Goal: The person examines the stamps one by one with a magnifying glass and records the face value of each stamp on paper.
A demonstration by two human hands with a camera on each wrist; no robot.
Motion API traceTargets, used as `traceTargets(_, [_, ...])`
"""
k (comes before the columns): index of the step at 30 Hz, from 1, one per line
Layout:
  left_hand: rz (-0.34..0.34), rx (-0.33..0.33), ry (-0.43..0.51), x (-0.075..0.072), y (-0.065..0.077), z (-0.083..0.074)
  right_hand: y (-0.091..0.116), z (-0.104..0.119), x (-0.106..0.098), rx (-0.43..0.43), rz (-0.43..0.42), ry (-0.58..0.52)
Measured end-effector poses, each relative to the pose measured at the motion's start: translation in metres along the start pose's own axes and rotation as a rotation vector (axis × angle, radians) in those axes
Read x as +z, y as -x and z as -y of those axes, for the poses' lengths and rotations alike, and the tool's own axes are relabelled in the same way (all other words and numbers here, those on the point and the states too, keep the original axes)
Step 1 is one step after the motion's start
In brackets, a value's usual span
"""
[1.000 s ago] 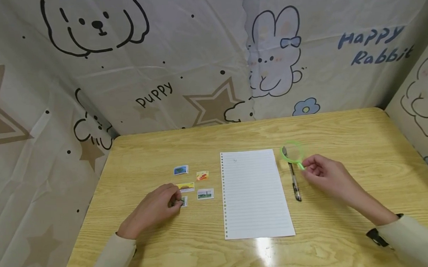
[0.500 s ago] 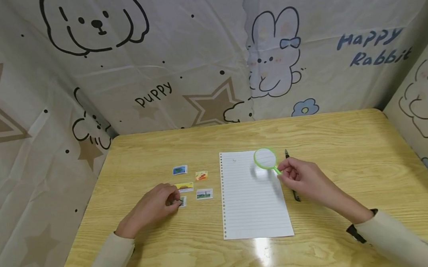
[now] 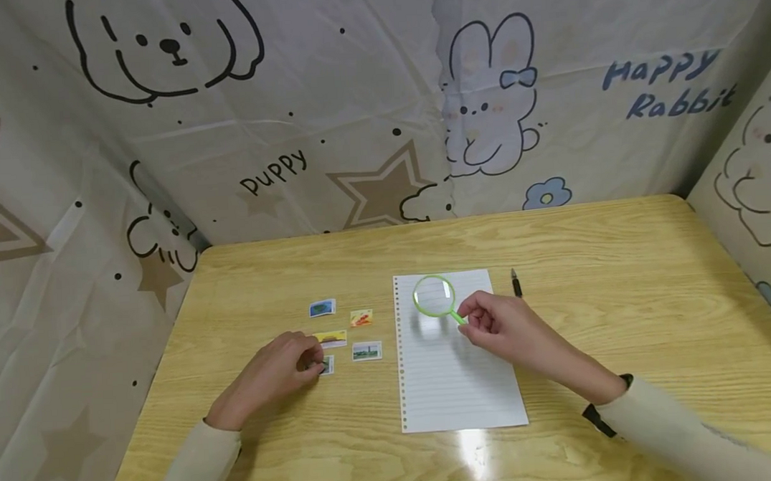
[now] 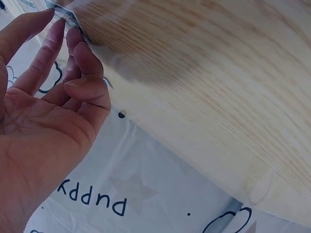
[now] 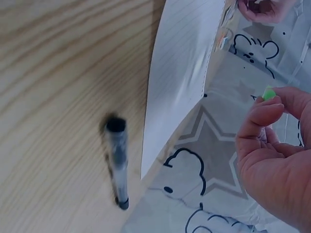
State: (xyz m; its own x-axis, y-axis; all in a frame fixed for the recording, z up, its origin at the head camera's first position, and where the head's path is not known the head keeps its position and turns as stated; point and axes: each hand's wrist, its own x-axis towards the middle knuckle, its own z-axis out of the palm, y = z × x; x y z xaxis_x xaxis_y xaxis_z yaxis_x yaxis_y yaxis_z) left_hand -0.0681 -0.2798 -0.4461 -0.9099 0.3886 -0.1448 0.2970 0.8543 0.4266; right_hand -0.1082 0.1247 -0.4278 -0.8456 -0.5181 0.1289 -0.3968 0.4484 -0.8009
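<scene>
My right hand (image 3: 502,329) pinches the short handle of a green-rimmed magnifying glass (image 3: 434,296). Its lens hovers over the upper part of a lined, punched sheet of paper (image 3: 459,391). Only the green handle end (image 5: 268,93) shows in the right wrist view. Off to the left, my left hand (image 3: 268,375) touches a small postage stamp (image 3: 328,365) lying on the table, with thumb and fingertips apart at its edge. Beyond that hand lie a yellow stamp (image 3: 331,338), a blue one (image 3: 322,308), a red-and-yellow one (image 3: 361,318) and a tower stamp (image 3: 367,351).
A black pen (image 3: 516,283) lies right of the paper, partly hidden by my right hand; more of it shows in the right wrist view. The wood-grain table (image 3: 620,280) ends at a cloth wall (image 3: 326,71) printed with cartoon animals, at the back and both sides.
My right hand has carried the magnifying glass leftward, from above the pen to over the paper. The left hand has stayed at the same stamp.
</scene>
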Motion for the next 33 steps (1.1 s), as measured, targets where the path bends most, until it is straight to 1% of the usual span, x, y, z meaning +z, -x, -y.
traceTargets(4, [0.004, -0.003, 0.001, 0.0, 0.0, 0.0, -0.004, 0.005, 0.013, -0.01, 0.016, 0.008])
traceTargets(9, [0.016, -0.01, -0.009, 0.0, -0.001, 0.0, -0.008, 0.015, 0.03, -0.016, 0.056, -0.005])
traceTargets(18, [0.018, 0.007, -0.001, -0.002, -0.001, 0.0, -0.017, 0.034, 0.057, -0.067, 0.103, 0.009])
traceTargets(25, [0.01, 0.012, 0.002, -0.001, -0.001, 0.001, -0.024, 0.044, 0.072, -0.091, 0.147, 0.011])
traceTargets(33, [0.015, 0.013, 0.019, -0.002, -0.001, 0.001, -0.028, 0.049, 0.081, -0.103, 0.188, -0.005])
